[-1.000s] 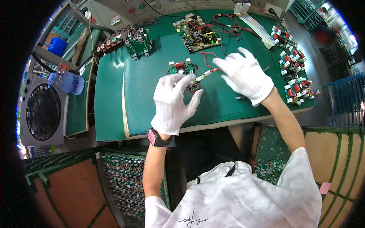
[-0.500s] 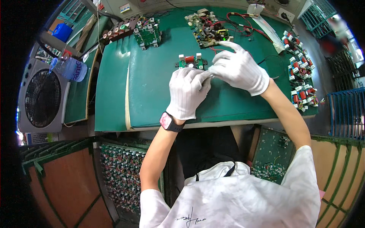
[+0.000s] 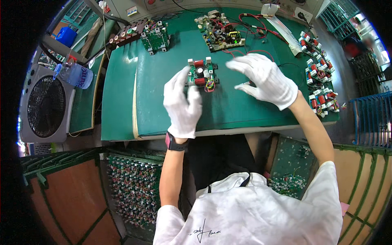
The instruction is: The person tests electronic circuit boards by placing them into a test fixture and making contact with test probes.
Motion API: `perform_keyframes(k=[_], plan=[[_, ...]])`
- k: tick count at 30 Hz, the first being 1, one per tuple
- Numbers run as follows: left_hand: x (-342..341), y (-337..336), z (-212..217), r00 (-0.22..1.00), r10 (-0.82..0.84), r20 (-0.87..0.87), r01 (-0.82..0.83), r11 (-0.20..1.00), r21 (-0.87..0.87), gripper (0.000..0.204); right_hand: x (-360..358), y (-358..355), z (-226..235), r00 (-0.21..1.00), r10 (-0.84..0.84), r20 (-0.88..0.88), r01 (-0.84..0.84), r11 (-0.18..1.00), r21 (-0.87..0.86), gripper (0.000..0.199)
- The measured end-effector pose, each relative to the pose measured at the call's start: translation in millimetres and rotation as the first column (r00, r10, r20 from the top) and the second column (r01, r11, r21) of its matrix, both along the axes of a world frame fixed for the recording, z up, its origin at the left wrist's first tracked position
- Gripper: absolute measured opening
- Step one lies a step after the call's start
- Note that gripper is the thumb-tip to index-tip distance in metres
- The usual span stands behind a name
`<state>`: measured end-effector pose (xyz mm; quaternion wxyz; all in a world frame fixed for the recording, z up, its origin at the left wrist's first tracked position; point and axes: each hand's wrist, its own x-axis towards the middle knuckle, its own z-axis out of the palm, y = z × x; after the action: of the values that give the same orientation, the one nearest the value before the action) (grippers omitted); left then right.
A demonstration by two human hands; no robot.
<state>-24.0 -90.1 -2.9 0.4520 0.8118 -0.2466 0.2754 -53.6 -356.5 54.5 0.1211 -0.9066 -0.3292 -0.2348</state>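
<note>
A small green circuit board (image 3: 210, 76) lies on the green worktop, with red components, white blocks, a round black capacitor and a loop of coloured wires at its near right corner. My left hand (image 3: 182, 107), in a white glove, is at the board's left edge, its thumb apart from its fingers. Whether its fingertips touch the board I cannot tell. To the right of the board my gloved right hand (image 3: 267, 81) hovers with fingers stretched out and thumb apart. A small dark red thing shows behind its thumb, too hidden to name.
A larger populated board (image 3: 220, 30) with a lit green light stands at the back, red wires (image 3: 261, 28) beside it. Another green board (image 3: 155, 38) sits back left. Several boards with red parts (image 3: 320, 67) line the right edge. A fan (image 3: 45, 102) and water bottle (image 3: 75, 74) stand left.
My hands were together over the near part of the board; they have moved apart, the left to the left, the right slightly right. The board's near half and wires now show.
</note>
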Motion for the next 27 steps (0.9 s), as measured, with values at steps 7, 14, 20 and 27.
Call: perform_keyframes(k=[7,14,20,27], plan=[[-15.3,30.6,-4.1,0.996,0.078,-0.032,-0.069,0.974,0.217,0.053,51.1,46.0,-13.1,0.947,0.274,0.170,-0.239,0.950,-0.203,0.034],[3.3,19.2,8.5,0.974,-0.035,0.223,-0.037,0.949,0.313,0.087,93.6,59.5,4.3,0.945,0.260,-0.201,-0.246,0.965,0.093,0.020],[38.6,30.9,9.5,0.985,0.044,0.166,-0.061,0.994,0.093,0.054,124.5,94.2,53.3,0.883,0.233,-0.407,-0.211,0.972,0.099,0.045],[89.8,62.4,13.4,0.909,0.014,-0.417,-0.115,0.969,-0.218,0.051,181.3,135.3,82.7,0.864,0.151,-0.480,-0.177,0.984,-0.009,0.053]])
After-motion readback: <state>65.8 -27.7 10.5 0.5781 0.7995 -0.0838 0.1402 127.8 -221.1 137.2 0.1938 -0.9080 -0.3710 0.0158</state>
